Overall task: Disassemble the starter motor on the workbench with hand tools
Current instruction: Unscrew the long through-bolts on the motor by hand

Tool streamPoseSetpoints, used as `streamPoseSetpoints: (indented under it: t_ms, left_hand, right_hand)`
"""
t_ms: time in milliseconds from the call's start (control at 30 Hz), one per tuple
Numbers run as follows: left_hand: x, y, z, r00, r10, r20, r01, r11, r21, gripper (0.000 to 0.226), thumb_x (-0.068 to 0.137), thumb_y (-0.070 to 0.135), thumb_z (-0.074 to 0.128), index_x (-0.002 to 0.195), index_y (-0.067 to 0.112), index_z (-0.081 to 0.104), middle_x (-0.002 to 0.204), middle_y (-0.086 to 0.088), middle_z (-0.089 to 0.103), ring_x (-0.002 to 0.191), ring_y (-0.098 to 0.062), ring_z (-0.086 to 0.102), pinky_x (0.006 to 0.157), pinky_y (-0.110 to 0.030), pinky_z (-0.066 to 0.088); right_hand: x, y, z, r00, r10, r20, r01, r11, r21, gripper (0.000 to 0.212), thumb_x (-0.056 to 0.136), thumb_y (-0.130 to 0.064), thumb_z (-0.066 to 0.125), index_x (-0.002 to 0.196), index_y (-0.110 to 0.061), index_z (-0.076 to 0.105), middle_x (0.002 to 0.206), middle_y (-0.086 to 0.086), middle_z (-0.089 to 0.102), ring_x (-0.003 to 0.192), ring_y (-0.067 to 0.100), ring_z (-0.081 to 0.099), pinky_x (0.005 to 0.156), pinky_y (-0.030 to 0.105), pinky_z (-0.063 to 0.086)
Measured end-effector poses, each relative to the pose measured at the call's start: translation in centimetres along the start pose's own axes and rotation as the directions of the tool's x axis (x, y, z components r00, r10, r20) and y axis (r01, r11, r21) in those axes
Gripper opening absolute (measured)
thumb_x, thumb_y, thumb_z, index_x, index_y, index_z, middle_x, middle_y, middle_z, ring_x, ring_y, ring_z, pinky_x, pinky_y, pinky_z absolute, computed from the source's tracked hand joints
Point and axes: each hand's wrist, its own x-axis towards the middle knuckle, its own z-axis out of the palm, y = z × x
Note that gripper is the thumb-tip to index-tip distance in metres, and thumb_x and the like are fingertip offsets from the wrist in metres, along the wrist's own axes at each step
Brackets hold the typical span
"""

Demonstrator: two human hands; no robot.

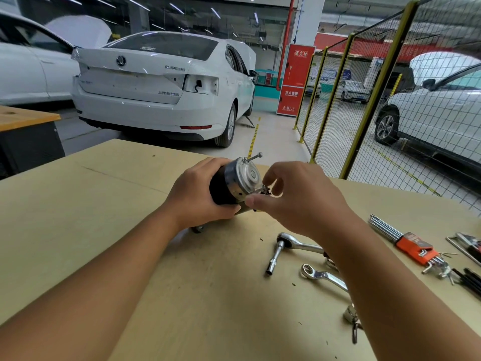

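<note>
The starter motor (235,179), a black cylinder with a silver end cap, is held just above the wooden workbench (91,209) near its far edge. My left hand (197,194) grips its black body from the left. A long through bolt (253,157) sticks out of the cap's upper edge. My right hand (294,196) pinches a second bolt head (265,190) at the cap's lower right edge with thumb and fingers. The motor's lower part is hidden by my hands.
To the right on the bench lie a ratchet with an extension socket (282,247), a ring spanner (321,276), an orange-holdered hex key set (413,247), and small metal parts (351,317). White cars and a yellow mesh fence (374,100) stand beyond the bench.
</note>
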Motion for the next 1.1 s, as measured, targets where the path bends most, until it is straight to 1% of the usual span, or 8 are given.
streamPoseSetpoints:
  t_ms: [167, 367, 500, 633, 767, 933, 1033, 1100]
  left_hand:
    - [-0.05, 0.06, -0.09, 1.0, -0.003, 0.005, 0.003, 1.0, 0.007, 0.084, 0.058, 0.041, 0.086, 0.136, 0.022, 0.06, 0.124, 0.006, 0.066, 0.11, -0.019, 0.064, 0.093, -0.044, 0.055]
    - [-0.03, 0.04, -0.05, 1.0, -0.007, 0.002, 0.007, 1.0, 0.006, 0.084, 0.058, 0.041, 0.086, 0.136, 0.023, 0.06, 0.124, 0.007, 0.066, 0.109, -0.017, 0.063, 0.092, -0.043, 0.055]
    - [-0.03, -0.01, -0.05, 1.0, 0.0, 0.006, 0.0, 1.0, 0.005, 0.083, 0.058, 0.041, 0.086, 0.135, 0.022, 0.06, 0.124, 0.007, 0.066, 0.109, -0.018, 0.063, 0.092, -0.044, 0.055]
    - [-0.05, -0.04, -0.03, 1.0, -0.003, 0.008, 0.003, 1.0, 0.005, 0.084, 0.059, 0.041, 0.086, 0.136, 0.023, 0.059, 0.124, 0.007, 0.066, 0.109, -0.018, 0.063, 0.092, -0.044, 0.056]
    - [-0.08, 0.02, -0.01, 1.0, -0.006, 0.004, 0.006, 1.0, -0.001, 0.083, 0.058, 0.041, 0.086, 0.135, 0.023, 0.06, 0.122, 0.007, 0.066, 0.108, -0.018, 0.063, 0.092, -0.045, 0.055]
    - [-0.06, -0.02, 0.02, 1.0, -0.013, 0.004, 0.013, 1.0, 0.0, 0.083, 0.057, 0.042, 0.086, 0.134, 0.024, 0.06, 0.121, 0.008, 0.066, 0.107, -0.018, 0.063, 0.091, -0.044, 0.055]
    - [-0.08, -0.04, 0.0, 1.0, -0.008, 0.002, 0.008, 1.0, -0.003, 0.083, 0.057, 0.042, 0.085, 0.134, 0.023, 0.06, 0.121, 0.008, 0.066, 0.108, -0.017, 0.063, 0.091, -0.044, 0.056]
    - [-0.05, -0.06, 0.01, 1.0, -0.005, 0.002, 0.005, 1.0, -0.001, 0.083, 0.057, 0.043, 0.086, 0.134, 0.024, 0.06, 0.121, 0.008, 0.066, 0.108, -0.017, 0.063, 0.091, -0.045, 0.056]
  right_hand:
    - [0.29, -0.03, -0.04, 1.0, -0.016, -0.014, 0.017, 0.997, 0.075, 0.008, 0.091, -0.036, 0.073, 0.092, -0.03, 0.068, 0.087, -0.01, 0.067, 0.077, 0.015, 0.062, 0.066, 0.035, 0.053]
    - [0.14, -0.04, 0.29, 1.0, -0.003, 0.003, 0.004, 1.0, -0.013, 0.035, 0.095, -0.052, 0.064, 0.076, -0.022, 0.065, 0.072, -0.003, 0.063, 0.069, 0.02, 0.061, 0.055, 0.031, 0.045]
    - [0.31, 0.13, 0.26, 1.0, -0.023, -0.013, 0.023, 0.998, 0.064, 0.014, 0.087, -0.03, 0.075, 0.095, -0.035, 0.065, 0.093, -0.012, 0.066, 0.082, 0.015, 0.063, 0.068, 0.036, 0.055]
    - [0.09, 0.02, 0.4, 1.0, 0.012, -0.002, -0.012, 0.999, -0.033, 0.037, 0.092, -0.059, 0.063, 0.079, -0.025, 0.067, 0.073, -0.007, 0.064, 0.07, 0.017, 0.062, 0.055, 0.029, 0.044]
    - [0.21, 0.1, 0.27, 1.0, -0.018, -0.017, 0.018, 0.999, 0.044, 0.008, 0.091, -0.034, 0.072, 0.09, -0.032, 0.064, 0.088, -0.011, 0.066, 0.077, 0.015, 0.062, 0.064, 0.034, 0.052]
    - [-0.04, -0.11, 0.33, 1.0, 0.0, -0.015, -0.001, 0.999, -0.047, 0.037, 0.092, -0.06, 0.061, 0.082, -0.025, 0.065, 0.078, -0.008, 0.063, 0.073, 0.017, 0.061, 0.058, 0.031, 0.048]
    - [0.17, -0.06, 0.28, 0.999, -0.033, -0.031, 0.034, 0.998, 0.055, 0.007, 0.092, -0.033, 0.07, 0.089, -0.029, 0.065, 0.089, -0.009, 0.066, 0.08, 0.019, 0.061, 0.067, 0.038, 0.054]
    - [0.05, -0.13, 0.22, 0.998, -0.041, -0.044, 0.045, 0.995, 0.086, 0.018, 0.086, -0.03, 0.075, 0.097, -0.036, 0.063, 0.094, -0.013, 0.065, 0.084, 0.016, 0.062, 0.066, 0.037, 0.054]
